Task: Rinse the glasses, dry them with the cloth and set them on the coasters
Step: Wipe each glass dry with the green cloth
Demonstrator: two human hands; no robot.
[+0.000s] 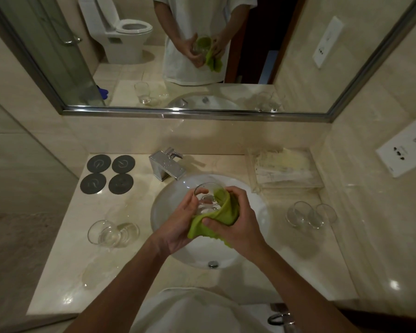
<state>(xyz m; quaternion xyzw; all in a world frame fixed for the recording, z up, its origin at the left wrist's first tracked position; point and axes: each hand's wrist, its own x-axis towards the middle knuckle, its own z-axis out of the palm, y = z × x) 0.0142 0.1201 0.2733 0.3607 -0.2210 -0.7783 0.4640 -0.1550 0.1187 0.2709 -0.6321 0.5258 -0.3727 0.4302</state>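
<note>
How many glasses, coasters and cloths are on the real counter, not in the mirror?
Glasses: 4, one held, one left of the sink, two on the right
Coasters: 4
Cloths: 1
Total: 9

No readable text, brand or number anywhere. Four dark round coasters (110, 174) on table, back left: each carries pale curved mark, swirl-like logo, no letters legible. White wall plate (405, 153) at right: small grey pictogram and dark socket holes, any print too small to read. Paper packets in clear tray (286, 168) behind basin: faint print, blurred, unreadable.
</note>
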